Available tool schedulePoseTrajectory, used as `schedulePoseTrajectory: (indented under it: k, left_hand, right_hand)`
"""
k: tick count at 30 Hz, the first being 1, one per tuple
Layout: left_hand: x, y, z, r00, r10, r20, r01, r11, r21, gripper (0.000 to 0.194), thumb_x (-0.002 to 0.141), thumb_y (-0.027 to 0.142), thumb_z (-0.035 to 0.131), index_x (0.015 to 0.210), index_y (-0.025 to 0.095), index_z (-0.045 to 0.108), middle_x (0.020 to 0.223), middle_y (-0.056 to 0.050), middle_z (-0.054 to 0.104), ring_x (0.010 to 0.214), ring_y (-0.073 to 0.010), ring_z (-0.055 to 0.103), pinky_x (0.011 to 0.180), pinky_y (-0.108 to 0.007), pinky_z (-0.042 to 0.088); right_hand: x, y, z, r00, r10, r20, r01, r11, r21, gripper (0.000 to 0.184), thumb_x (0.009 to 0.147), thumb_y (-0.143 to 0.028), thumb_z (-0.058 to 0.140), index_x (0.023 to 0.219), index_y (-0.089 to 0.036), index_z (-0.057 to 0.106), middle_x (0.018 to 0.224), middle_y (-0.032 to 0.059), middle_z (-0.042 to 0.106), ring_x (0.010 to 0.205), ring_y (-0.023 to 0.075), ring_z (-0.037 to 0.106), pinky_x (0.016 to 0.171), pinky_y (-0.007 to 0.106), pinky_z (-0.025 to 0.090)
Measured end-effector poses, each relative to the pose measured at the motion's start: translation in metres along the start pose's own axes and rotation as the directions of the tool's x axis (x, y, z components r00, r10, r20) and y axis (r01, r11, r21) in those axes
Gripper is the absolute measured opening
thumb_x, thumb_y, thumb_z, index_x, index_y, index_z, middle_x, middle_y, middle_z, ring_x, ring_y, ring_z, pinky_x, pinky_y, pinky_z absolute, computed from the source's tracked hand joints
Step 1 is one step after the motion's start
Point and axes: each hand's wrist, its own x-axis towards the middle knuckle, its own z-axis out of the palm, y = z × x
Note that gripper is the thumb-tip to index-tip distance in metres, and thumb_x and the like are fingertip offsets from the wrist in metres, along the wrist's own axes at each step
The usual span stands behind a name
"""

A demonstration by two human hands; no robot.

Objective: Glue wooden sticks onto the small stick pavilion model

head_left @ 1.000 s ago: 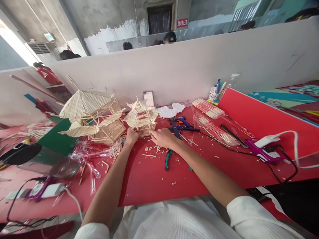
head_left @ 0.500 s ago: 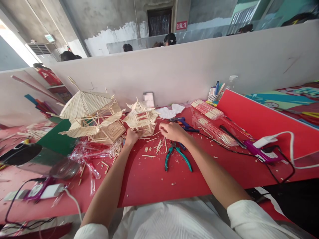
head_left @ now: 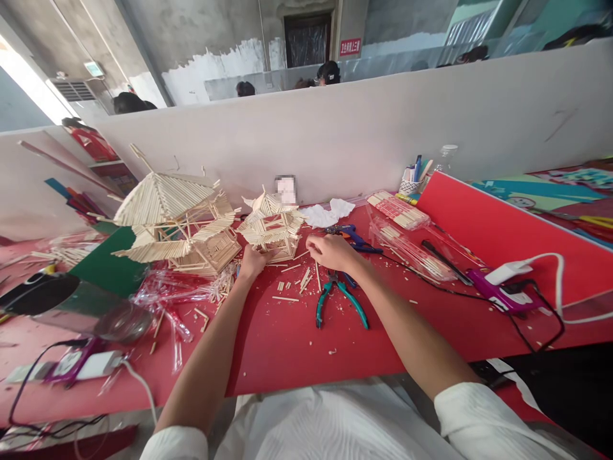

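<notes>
A small pavilion model made of thin wooden sticks stands upright on the red table. At its near left corner, my left hand has its fingers closed on the base. My right hand is just right of the model, fingers curled together in a pinch; whatever lies between the fingertips is too small or hidden to make out. Pliers with teal handles lie below my right hand, their jaws partly under it. Several cut stick pieces are scattered between my hands.
A larger stick pavilion stands to the left. Plastic wrapping and a clear jug lie near it. At right are packs of sticks, a soldering-iron-like black tool, a purple power strip with cables, and a red board.
</notes>
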Motion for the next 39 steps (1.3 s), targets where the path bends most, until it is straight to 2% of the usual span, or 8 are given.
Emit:
schedulePoseTrajectory:
  k: [8,18,31,39]
  left_hand:
    - [0.000,0.003,-0.001,1.000,0.005,0.016,-0.005,1.000,0.010,0.039,0.056,0.044,0.088,0.077,0.013,0.076,0.075,-0.008,0.075,0.074,-0.0239,0.067,0.075,-0.034,0.053]
    - [0.003,-0.003,0.001,0.999,0.024,-0.031,-0.023,0.999,0.024,0.038,0.055,0.043,0.087,0.074,0.013,0.074,0.074,-0.008,0.073,0.077,-0.0249,0.066,0.075,-0.035,0.052]
    - [0.002,-0.007,0.000,1.000,0.005,-0.026,-0.005,1.000,0.011,0.039,0.057,0.045,0.088,0.075,0.013,0.077,0.070,-0.007,0.072,0.075,-0.0243,0.066,0.070,-0.033,0.052]
    - [0.002,-0.004,0.002,1.000,-0.016,-0.020,0.016,1.000,-0.014,0.040,0.055,0.044,0.090,0.076,0.013,0.075,0.073,-0.008,0.074,0.078,-0.0265,0.068,0.074,-0.035,0.054]
  right_hand:
    - [0.000,-0.001,0.000,1.000,0.009,0.011,-0.009,1.000,-0.011,0.018,0.095,-0.023,0.048,0.101,-0.022,0.065,0.077,0.0011,0.071,0.069,0.0170,0.061,0.063,0.028,0.027]
    - [0.000,-0.001,0.001,1.000,-0.004,0.012,0.004,1.000,0.002,0.019,0.095,-0.023,0.046,0.100,-0.022,0.064,0.075,0.0014,0.069,0.066,0.0162,0.058,0.062,0.028,0.027]
    - [0.001,-0.001,0.000,1.000,0.007,0.020,-0.007,1.000,-0.013,0.019,0.096,-0.023,0.047,0.102,-0.022,0.065,0.080,0.0026,0.071,0.070,0.0170,0.061,0.063,0.028,0.027]
    - [0.000,-0.001,-0.001,1.000,0.001,0.015,-0.001,1.000,0.001,0.019,0.096,-0.024,0.046,0.100,-0.022,0.065,0.077,0.0020,0.070,0.067,0.0166,0.058,0.062,0.028,0.027]
